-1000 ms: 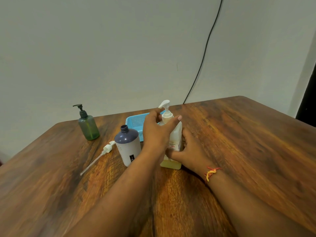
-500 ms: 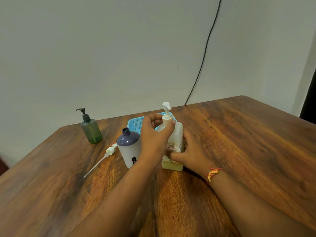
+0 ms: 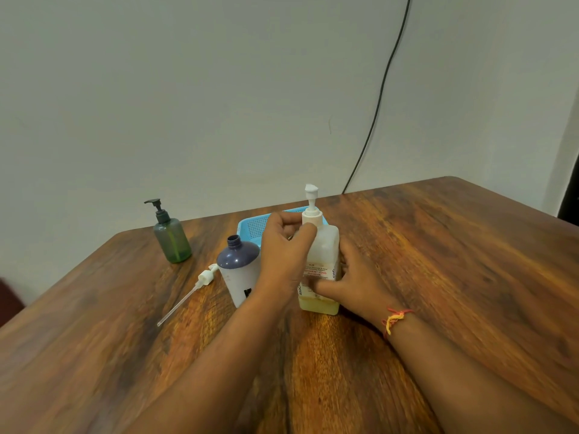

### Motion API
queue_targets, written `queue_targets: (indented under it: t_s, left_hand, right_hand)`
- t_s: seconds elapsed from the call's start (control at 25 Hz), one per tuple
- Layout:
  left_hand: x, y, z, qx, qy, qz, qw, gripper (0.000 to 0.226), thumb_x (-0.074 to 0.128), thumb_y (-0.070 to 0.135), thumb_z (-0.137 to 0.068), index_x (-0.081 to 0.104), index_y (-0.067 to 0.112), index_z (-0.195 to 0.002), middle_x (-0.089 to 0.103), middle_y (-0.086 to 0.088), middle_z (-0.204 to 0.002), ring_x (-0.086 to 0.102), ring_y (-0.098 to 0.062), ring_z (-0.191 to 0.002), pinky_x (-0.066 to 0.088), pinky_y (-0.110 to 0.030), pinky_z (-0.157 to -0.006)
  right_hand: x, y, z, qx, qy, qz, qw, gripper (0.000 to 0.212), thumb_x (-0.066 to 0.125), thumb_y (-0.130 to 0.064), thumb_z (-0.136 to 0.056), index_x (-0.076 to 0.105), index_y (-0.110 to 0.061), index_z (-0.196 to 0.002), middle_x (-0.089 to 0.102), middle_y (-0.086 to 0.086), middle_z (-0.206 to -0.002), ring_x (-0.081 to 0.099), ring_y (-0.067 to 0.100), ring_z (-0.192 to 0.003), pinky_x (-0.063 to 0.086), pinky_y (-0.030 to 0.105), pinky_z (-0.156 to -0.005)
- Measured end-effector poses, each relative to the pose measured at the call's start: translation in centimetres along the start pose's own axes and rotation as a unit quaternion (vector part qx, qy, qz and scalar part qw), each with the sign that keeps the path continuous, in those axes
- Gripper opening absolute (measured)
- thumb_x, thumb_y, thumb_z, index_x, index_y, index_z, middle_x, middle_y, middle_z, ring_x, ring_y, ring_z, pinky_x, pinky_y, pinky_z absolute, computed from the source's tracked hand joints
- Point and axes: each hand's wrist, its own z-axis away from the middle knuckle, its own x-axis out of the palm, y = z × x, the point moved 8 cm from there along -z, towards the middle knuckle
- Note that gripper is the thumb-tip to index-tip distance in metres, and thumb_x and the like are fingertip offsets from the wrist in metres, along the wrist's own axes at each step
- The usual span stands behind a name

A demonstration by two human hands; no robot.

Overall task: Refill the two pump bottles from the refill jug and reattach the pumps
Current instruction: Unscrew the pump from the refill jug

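A translucent square bottle [image 3: 326, 252] with yellow liquid low inside stands mid-table. Its white pump [image 3: 311, 205] sits on the neck. My left hand [image 3: 282, 252] pinches the pump's collar. My right hand [image 3: 354, 280] grips the bottle's lower body from the right. Just left stands a white bottle with a dark purple shoulder [image 3: 239, 270], its neck open and uncapped. A loose white pump with a long dip tube [image 3: 194, 289] lies flat on the table beside it. A green pump bottle [image 3: 171, 239] with a black pump stands farther left.
A blue mesh tray [image 3: 253, 225] sits behind the bottles, partly hidden by my left hand. A black cable [image 3: 379, 98] hangs down the wall to the table's back edge. The wooden table [image 3: 454, 261] ends at the wall.
The pump nozzle has turned from pointing left to pointing away from me, under my left fingers at the collar. My right hand stays on the bottle.
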Motion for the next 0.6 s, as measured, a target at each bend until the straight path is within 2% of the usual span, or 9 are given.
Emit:
queue_targets:
  t_s: [0.12, 0.2, 0.28, 0.36, 0.52, 0.6]
  left_hand:
    - [-0.3, 0.4, -0.2, 0.029, 0.0, -0.018, 0.999, 0.031, 0.08, 0.018, -0.083, 0.06, 0.024, -0.105, 0.073, -0.003, -0.109, 0.071, -0.018, -0.105, 0.061, -0.034, -0.086]
    - [0.2, 0.9, -0.4, 0.053, -0.012, -0.076, 0.996, 0.034, 0.082, 0.027, -0.083, 0.06, 0.032, -0.107, 0.07, 0.004, -0.108, 0.068, -0.01, -0.104, 0.058, -0.029, -0.086]
    - [0.8, 1.4, -0.7, 0.062, -0.025, -0.142, 0.988, 0.027, 0.081, 0.037, -0.082, 0.061, 0.036, -0.099, 0.069, 0.008, -0.102, 0.065, -0.006, -0.098, 0.056, -0.027, -0.085]
    - [1.1, 1.5, -0.8, 0.054, -0.036, -0.162, 0.985, 0.022, 0.081, 0.039, -0.08, 0.063, 0.033, -0.09, 0.07, 0.009, -0.095, 0.065, -0.005, -0.092, 0.056, -0.029, -0.083]
    - [0.2, 0.4, -0.5, 0.027, -0.041, -0.072, 0.996, 0.027, 0.081, 0.028, -0.084, 0.064, 0.026, -0.106, 0.075, 0.004, -0.108, 0.072, -0.012, -0.103, 0.059, -0.041, -0.093]
    - [-0.2, 0.5, -0.5, 0.028, -0.03, -0.035, 0.999, 0.029, 0.081, 0.024, -0.085, 0.064, 0.021, -0.109, 0.076, 0.0, -0.108, 0.074, -0.015, -0.103, 0.06, -0.044, -0.093]
  right_hand:
    - [0.0, 0.0, 0.0, 0.002, -0.001, 0.001, 1.0, 0.076, 0.088, -0.042, -0.061, 0.051, -0.039, -0.128, 0.071, -0.013, -0.107, 0.07, 0.004, -0.093, 0.062, 0.037, -0.076]
    - [0.0, -0.1, 0.0, 0.001, -0.002, -0.001, 1.0, 0.076, 0.088, -0.041, -0.062, 0.051, -0.037, -0.128, 0.071, -0.013, -0.108, 0.071, 0.006, -0.094, 0.062, 0.036, -0.077]
    - [0.1, -0.2, 0.0, 0.003, -0.006, -0.004, 1.0, 0.079, 0.09, -0.038, -0.066, 0.049, -0.036, -0.133, 0.07, -0.015, -0.113, 0.07, 0.005, -0.099, 0.062, 0.033, -0.08]
    - [0.1, 0.0, 0.0, 0.007, -0.007, -0.003, 1.0, 0.08, 0.091, -0.038, -0.067, 0.048, -0.036, -0.134, 0.069, -0.015, -0.115, 0.069, 0.004, -0.101, 0.061, 0.032, -0.083]
    - [0.0, -0.1, -0.1, -0.002, -0.006, 0.0, 1.0, 0.08, 0.09, -0.038, -0.065, 0.049, -0.038, -0.133, 0.071, -0.015, -0.11, 0.07, 0.002, -0.096, 0.062, 0.033, -0.079]
    - [0.0, -0.1, -0.1, -0.004, -0.006, -0.001, 1.0, 0.078, 0.089, -0.04, -0.063, 0.05, -0.039, -0.132, 0.071, -0.015, -0.108, 0.07, 0.003, -0.094, 0.062, 0.035, -0.078]
